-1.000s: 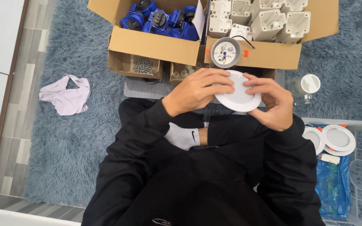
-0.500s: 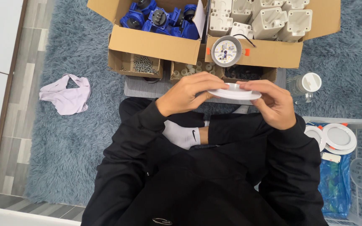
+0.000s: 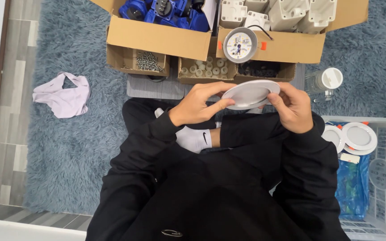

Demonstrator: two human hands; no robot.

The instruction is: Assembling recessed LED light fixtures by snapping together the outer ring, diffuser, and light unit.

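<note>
Head view: I sat cross-legged on a blue-grey shag rug (image 3: 59,147), looking down at both hands over my lap.
Item held: a white round disc (image 3: 250,93), flat and tilted, edge partly toward the camera, in the air between my hands, just near of the cardboard boxes.
Risk: the disc could have slipped and dropped onto my legs or the rug, since I judged that only fingertips at its rim carried it; a twist from one side alone might have tipped it out.
Second risk: a knock against the small open box of screws (image 3: 148,61) just beyond my left hand could have scattered them into the pile.
Left hand (image 3: 197,105): partly curled, fingers and thumb pinching the disc's left rim, not spread.
Right hand (image 3: 293,107): curled about the right rim, thumb on the edge, fingers behind; how firmly it pressed I could not tell.
Far left: a large box of blue parts (image 3: 166,8).
Far right: a large box of white housings (image 3: 287,11), with a round lamp module (image 3: 240,44) leaning on its front.
Far middle: a small box of white caps (image 3: 206,69).
Right: a clear bottle with white cap (image 3: 325,81); nearer, a white basket (image 3: 380,205) holding two finished white rings (image 3: 358,136).
Left: a crumpled pale cloth (image 3: 63,96) on the rug.
</note>
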